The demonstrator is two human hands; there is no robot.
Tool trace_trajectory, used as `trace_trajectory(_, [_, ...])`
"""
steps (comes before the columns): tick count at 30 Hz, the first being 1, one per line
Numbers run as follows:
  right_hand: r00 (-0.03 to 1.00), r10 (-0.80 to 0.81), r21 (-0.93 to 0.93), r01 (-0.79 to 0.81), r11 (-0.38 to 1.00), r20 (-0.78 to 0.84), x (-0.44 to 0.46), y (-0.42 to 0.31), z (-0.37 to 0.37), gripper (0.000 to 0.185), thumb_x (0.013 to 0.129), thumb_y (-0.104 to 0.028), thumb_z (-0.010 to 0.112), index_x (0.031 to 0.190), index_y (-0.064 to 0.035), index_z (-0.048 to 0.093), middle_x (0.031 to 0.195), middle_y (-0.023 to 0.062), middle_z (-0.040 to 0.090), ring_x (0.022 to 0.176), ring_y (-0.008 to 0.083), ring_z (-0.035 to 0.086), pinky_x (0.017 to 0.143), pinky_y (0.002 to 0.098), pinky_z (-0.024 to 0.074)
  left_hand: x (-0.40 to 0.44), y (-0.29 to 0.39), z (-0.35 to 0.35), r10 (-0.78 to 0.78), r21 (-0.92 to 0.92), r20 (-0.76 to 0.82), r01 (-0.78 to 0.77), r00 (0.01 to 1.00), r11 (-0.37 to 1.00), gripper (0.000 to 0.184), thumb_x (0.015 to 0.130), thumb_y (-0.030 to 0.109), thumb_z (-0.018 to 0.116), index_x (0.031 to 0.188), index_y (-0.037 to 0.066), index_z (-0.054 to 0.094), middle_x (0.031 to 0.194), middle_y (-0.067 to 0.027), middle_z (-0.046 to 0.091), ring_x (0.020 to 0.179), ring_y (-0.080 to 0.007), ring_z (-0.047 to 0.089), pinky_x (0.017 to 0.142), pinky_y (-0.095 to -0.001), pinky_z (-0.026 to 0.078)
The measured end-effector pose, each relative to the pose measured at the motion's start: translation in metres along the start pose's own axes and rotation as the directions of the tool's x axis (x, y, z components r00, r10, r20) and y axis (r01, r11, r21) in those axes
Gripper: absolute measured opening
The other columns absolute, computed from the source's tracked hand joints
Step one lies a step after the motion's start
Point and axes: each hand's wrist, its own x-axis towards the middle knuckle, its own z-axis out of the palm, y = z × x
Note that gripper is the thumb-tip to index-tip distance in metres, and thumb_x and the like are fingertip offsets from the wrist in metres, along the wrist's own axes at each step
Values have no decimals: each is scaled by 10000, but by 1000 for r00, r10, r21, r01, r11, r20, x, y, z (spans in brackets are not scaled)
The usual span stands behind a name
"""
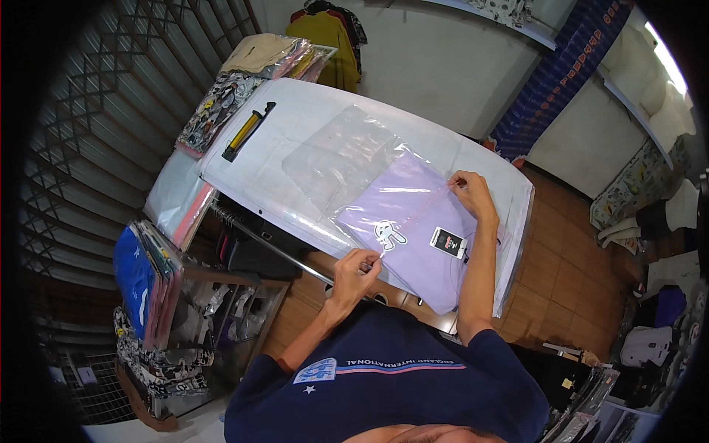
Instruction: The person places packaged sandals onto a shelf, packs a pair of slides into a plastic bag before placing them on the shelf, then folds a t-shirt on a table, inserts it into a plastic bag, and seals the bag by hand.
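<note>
A folded lilac garment (425, 244) with a white rabbit print and a dark tag (447, 242) lies on the white table (295, 122). Its upper part is inside a clear plastic bag (336, 159), whose empty end spreads toward the far left. My left hand (357, 272) pinches the bag's edge at the garment's near left side, beside the print. At the garment's right side, my right hand (473, 193) pinches the other end of the bag's edge. The lower part of the garment, with the tag, shows outside the plastic.
A yellow and black tool (249, 133) rests at the table's far left. Packed clothes (214, 111) are stacked beyond it. Bagged garments (148, 280) stand on a glass case at the left. More packed clothes (583, 399) are at the lower right.
</note>
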Motion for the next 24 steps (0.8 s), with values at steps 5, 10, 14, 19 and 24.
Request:
trace_trajectory(5, [996,87,8,-87,996,26,-5,9,-8,83,749,5,670,831,16,678,753,125,677,741,201,655,710,304,506,-5,6,8,58,-28,62,-57,996,998,132,770,3,703,900,-6,681,797,-116,660,680,-205,666,600,-280,537])
trace_trajectory(10, [998,32,-103,-37,994,-48,-2,10,3,76,754,-3,686,825,22,677,754,127,684,704,185,652,675,294,506,9,-5,8,57,-26,-4,-57,998,998,142,761,-9,691,903,-3,683,787,-116,655,663,-190,654,604,-283,534])
trace_trajectory(14, [987,27,-43,-34,999,-157,5,0,27,94,765,-29,684,848,12,677,777,157,688,727,239,672,687,315,517,40,-21,-6,1,6,-103,0,995,1000,136,765,-8,681,900,-14,680,798,-124,663,670,-190,660,609,-283,535])
trace_trajectory(19, [974,-10,19,15,1000,-227,6,1,44,109,770,-33,667,869,13,661,811,155,663,717,249,655,688,334,518,67,-36,-32,-20,33,-157,25,987,999,132,793,-8,667,921,-37,675,805,-115,675,694,-145,656,639,-257,532])
trace_trajectory(24, [986,-47,41,54,998,-162,0,5,34,95,763,-20,655,852,13,643,837,133,632,727,233,630,703,324,510,57,-36,-36,-1,52,-82,6,997,999,139,788,-2,691,926,-20,686,831,-105,679,700,-137,660,640,-249,525])
